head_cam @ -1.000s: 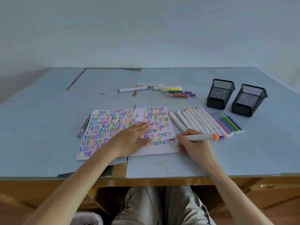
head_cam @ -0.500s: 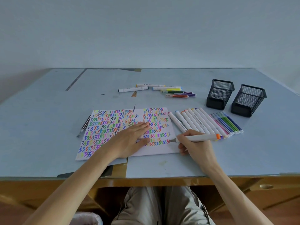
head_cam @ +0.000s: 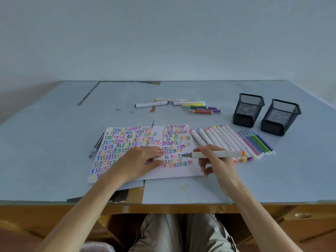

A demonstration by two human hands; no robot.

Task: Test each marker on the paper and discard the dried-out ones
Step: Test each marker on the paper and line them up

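A white sheet of paper [head_cam: 181, 171] covered in rows of coloured squiggles lies near the table's front. My left hand [head_cam: 143, 160] presses flat on it, and a small white cap seems tucked under its fingers. My right hand [head_cam: 212, 160] grips a white marker with an orange end [head_cam: 218, 154], lying almost level, its dark tip touching the paper beside a green squiggle. To the right lies a row of white markers [head_cam: 223, 140] and thin coloured pens [head_cam: 256, 142]. A second group of markers [head_cam: 189, 105] rests farther back.
Two black mesh pen cups [head_cam: 248, 110] [head_cam: 281, 117] stand at the right rear. A dark pen [head_cam: 97, 145] lies left of the paper. The table's front edge [head_cam: 163, 202] runs just below my wrists, with torn covering sheets under the paper.
The marker tip has moved left across the paper, onto the row with the green squiggle. My left hand has stayed flat on the sheet.
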